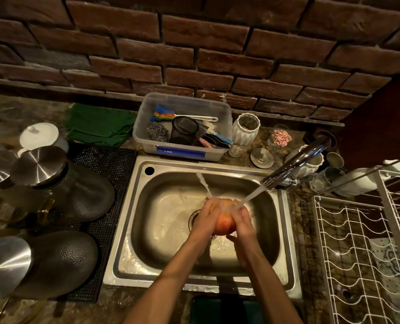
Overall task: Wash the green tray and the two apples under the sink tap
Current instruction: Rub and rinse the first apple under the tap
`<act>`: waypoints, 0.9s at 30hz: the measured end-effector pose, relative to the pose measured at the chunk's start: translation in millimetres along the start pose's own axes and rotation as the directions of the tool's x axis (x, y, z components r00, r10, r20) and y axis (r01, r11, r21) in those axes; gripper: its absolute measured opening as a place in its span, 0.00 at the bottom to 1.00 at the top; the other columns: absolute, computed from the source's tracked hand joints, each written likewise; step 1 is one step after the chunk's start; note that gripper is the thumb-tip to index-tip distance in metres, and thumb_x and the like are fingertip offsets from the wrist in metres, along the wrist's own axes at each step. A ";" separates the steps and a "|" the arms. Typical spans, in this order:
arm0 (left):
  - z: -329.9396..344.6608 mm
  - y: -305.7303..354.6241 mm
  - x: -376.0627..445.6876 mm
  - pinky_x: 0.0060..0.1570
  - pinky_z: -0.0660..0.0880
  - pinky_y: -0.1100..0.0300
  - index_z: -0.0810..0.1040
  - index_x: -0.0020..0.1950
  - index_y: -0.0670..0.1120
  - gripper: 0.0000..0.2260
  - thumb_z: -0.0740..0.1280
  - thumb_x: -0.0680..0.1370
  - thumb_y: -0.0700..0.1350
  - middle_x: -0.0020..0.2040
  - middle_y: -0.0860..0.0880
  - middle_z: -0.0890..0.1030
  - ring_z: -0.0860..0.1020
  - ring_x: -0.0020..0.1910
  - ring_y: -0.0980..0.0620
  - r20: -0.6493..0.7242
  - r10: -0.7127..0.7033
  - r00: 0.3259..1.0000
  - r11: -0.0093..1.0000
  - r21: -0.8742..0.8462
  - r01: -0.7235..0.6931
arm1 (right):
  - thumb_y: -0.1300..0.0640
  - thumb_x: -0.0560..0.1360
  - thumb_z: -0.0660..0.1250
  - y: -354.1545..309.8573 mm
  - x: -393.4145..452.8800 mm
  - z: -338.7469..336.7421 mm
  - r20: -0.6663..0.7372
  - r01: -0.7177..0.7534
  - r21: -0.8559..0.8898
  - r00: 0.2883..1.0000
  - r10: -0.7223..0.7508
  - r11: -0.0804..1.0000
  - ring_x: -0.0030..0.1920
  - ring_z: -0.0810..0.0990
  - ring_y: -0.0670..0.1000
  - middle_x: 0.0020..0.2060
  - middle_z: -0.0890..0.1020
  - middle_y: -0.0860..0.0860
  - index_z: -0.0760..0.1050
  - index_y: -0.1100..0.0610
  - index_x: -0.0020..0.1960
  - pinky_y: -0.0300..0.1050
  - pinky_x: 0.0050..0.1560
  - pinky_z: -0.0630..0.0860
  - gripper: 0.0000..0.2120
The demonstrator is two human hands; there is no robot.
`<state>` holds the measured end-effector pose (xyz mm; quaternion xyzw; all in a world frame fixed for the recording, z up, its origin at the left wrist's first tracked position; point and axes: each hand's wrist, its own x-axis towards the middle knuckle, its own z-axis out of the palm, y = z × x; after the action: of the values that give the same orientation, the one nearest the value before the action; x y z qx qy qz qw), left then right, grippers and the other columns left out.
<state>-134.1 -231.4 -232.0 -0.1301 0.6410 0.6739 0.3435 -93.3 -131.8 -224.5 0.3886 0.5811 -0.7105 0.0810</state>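
Observation:
Over the steel sink (128, 230) I hold a red and yellow apple (224, 222) between both hands. My left hand (207, 218) wraps its left side and my right hand (242, 224) wraps its right side. Water runs from the chrome tap (295, 163) onto the apple and my right fingers. A dark green tray (208, 309) lies at the bottom edge of the view, partly hidden under my forearms. Only one apple is in view.
A clear plastic tub (182, 127) of scrubbers stands behind the sink. Dark glass jars with steel lids (40, 166) crowd the black mat on the left. A white wire dish rack (367, 249) fills the right side. A green cloth (98, 123) lies by the brick wall.

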 end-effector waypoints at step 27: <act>6.5 -4.2 -1.7 0.62 0.77 0.41 0.79 0.59 0.55 0.13 0.65 0.78 0.59 0.59 0.46 0.80 0.79 0.59 0.43 -0.174 -0.047 0.984 0.998 -0.040 0.040 | 0.33 0.78 0.52 17.7 -14.5 9.0 -0.008 0.196 -0.167 0.980 -0.200 0.966 0.60 0.79 0.49 0.63 0.74 0.48 0.67 0.44 0.71 0.51 0.59 0.81 0.26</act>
<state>-128.5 -225.9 -233.2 -0.2090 0.6533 0.6638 0.2981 -77.5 -150.2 -228.4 0.3293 0.6748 -0.6595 0.0345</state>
